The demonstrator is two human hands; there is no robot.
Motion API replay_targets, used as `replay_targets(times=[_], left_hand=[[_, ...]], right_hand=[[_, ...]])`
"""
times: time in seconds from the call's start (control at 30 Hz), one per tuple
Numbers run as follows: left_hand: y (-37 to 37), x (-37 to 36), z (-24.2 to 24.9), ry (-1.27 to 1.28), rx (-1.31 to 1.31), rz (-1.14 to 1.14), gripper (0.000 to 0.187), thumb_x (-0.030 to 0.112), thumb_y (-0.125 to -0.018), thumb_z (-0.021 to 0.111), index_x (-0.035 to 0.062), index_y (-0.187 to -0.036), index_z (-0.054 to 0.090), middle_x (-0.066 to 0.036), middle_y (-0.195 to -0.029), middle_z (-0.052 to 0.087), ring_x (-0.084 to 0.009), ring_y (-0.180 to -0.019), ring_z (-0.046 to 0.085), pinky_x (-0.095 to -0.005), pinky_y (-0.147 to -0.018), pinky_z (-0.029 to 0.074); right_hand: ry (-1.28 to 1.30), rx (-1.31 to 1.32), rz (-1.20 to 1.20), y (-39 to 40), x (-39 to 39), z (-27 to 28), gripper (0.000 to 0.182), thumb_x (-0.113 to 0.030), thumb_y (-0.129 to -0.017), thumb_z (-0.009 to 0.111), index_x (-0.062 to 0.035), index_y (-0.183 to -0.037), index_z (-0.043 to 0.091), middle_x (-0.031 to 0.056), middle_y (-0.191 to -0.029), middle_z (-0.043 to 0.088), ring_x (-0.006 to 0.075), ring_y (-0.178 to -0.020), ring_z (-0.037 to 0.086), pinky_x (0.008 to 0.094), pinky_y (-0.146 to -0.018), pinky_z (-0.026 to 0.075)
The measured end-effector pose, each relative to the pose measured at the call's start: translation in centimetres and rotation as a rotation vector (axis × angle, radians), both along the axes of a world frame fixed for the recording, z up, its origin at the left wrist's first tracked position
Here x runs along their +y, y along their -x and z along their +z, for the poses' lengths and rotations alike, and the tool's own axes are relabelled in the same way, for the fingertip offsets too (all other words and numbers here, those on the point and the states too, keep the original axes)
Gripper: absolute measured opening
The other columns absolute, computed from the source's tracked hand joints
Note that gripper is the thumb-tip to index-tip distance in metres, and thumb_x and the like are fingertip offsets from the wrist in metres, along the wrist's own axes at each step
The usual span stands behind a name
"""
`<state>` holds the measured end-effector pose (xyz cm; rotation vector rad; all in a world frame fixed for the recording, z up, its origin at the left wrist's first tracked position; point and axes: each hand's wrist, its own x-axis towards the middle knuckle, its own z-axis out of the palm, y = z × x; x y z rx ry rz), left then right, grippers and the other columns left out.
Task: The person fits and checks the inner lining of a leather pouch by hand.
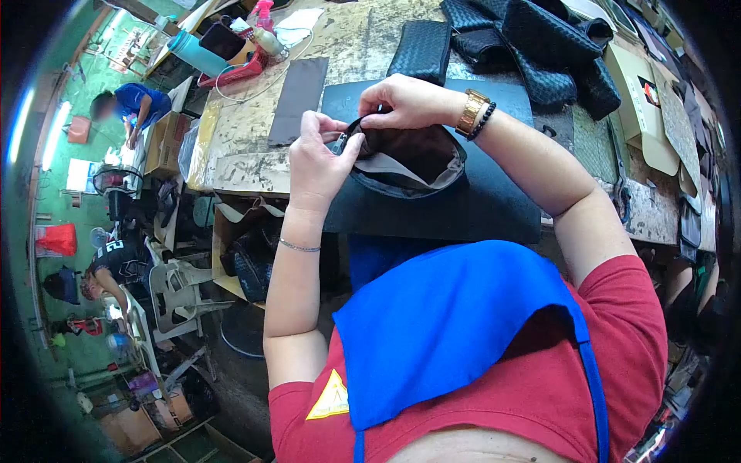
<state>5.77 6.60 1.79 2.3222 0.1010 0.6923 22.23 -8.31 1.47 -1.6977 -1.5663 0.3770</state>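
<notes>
A dark pouch [409, 185] with a grey-brown lining is held open over a black board [494, 208] at the table's near edge. My left hand [323, 154] pinches the pouch's left end, near what looks like the zipper end. From above, my right hand [405, 102] grips the upper left part of the rim, its fingers curled close to my left fingertips. The lining [394, 168] shows through the wide mouth. What lies between my fingertips is too small to tell.
Black woven pouches [421, 50] lie at the table's back. A brown strip [299, 100] and a red tray [231, 73] are at the left, scissors [621, 197] at the right. Two people [143, 104] are far left, beside chairs [177, 297].
</notes>
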Motion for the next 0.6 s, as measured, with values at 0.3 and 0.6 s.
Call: replay_targets(times=[0.3, 0.6], left_hand=[[0.4, -0.5, 1.5, -0.01, 0.166, 0.018, 0.04, 0.01, -0.08, 0.079, 0.0035, -0.108, 0.052, -0.014, -0.091, 0.073, -0.0177, -0.087, 0.072, -0.0283, -0.074, 0.056], [0.5, -0.4, 1.5, -0.043, 0.119, 0.022, 0.036, 0.01, -0.081, 0.074, 0.008, -0.11, 0.053, -0.013, -0.086, 0.073, -0.0238, -0.067, 0.07, -0.0326, -0.062, 0.054]], right_hand=[[-0.032, -0.043, -0.004, -0.4, 0.0, -0.4, 0.025, -0.029, -0.09, 0.067, -0.0048, -0.096, 0.068, 0.0129, -0.084, 0.071, 0.025, -0.078, 0.068, 0.0355, -0.074, 0.053], [-0.087, -0.145, 0.032, -0.1, 0.1, -0.3, 0.018, -0.022, -0.09, 0.066, -0.0051, -0.094, 0.066, 0.012, -0.079, 0.068, 0.0248, -0.071, 0.065, 0.0354, -0.068, 0.051]])
